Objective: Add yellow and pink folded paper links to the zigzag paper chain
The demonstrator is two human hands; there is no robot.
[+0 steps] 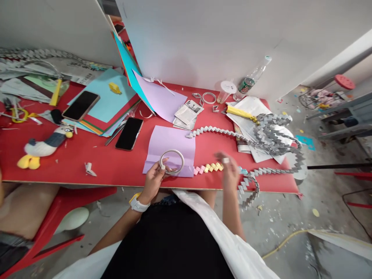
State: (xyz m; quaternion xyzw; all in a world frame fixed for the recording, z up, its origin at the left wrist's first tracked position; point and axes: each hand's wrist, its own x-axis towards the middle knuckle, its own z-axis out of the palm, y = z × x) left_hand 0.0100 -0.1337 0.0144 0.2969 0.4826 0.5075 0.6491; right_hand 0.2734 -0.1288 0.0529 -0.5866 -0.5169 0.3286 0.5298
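A thin grey-white ring (183, 161), which looks like a narrow tape roll, is held upright in my left hand (154, 179), pinched between thumb and fingers. Behind and below it lies a sheet of purple paper (171, 138) with a crease near its front edge. My right hand (230, 172) is blurred by motion over the table's front part, so its grip is unclear; a white patch shows at its thumb. Just left of that hand runs a folded-paper chain (210, 167) in pink and yellow, and its grey part (270, 170) continues to the right.
Another grey paper chain (215, 130) leads to a heap (270, 131) on newspaper at the right. Two phones (129, 133), a bird toy (49, 143) and coloured paper (107, 102) lie leftward. A cup (226, 91) and bottle (247, 83) stand by the partition.
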